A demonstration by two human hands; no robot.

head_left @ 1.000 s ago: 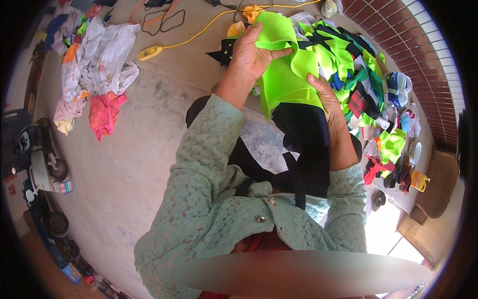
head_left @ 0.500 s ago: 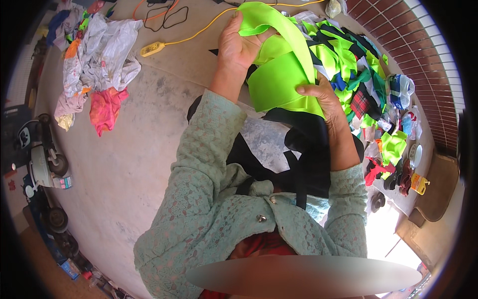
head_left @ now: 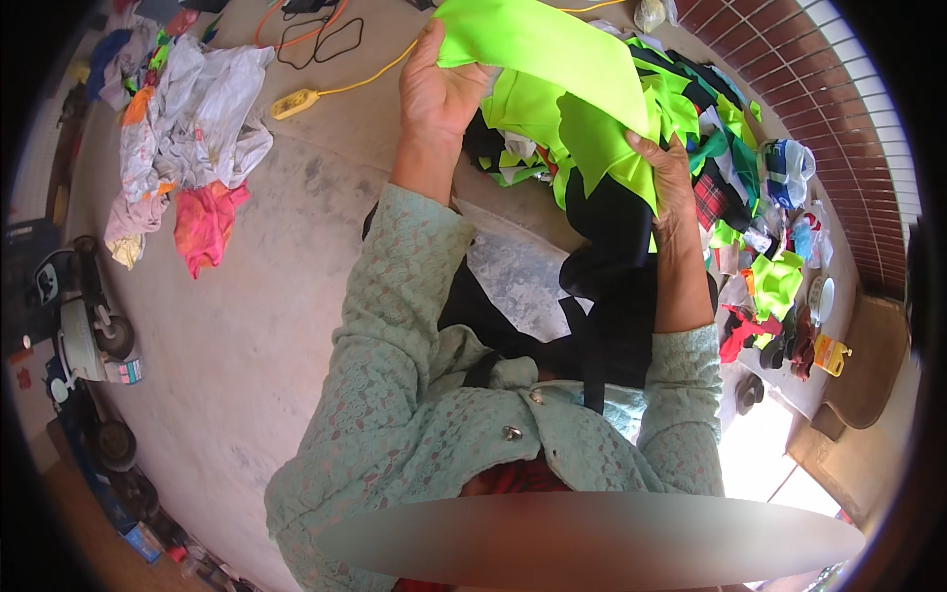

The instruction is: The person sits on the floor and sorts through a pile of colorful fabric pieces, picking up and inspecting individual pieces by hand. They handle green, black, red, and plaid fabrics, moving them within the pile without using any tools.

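Observation:
A bright yellow-green piece of fabric point(head_left: 552, 49) stretches between my two raised hands. My left hand point(head_left: 440, 94) grips its left end, the fingers tucked behind the cloth. On the other side my right hand point(head_left: 666, 168) pinches the lower right edge with the thumb in front. More yellow-green cloth point(head_left: 607, 138) hangs beneath the stretched piece, pointed at its lower edge. Black fabric point(head_left: 612, 232) lies below it, over my lap. Behind the held cloth, a heap of mixed fabric scraps point(head_left: 725, 148) is partly hidden.
White plastic bags point(head_left: 202, 109) and a pink cloth point(head_left: 209, 227) lie on the floor at the left. A yellow extension socket point(head_left: 294, 104) with its cord is at the back. A scooter point(head_left: 84, 335) stands far left, a brown chair point(head_left: 866, 365) far right, beside a tiled wall point(head_left: 789, 79).
My left hand has moved left, and the yellow-green fabric, folded over before, is now pulled out flatter and wider. My right hand has shifted slightly right, still gripping its edge.

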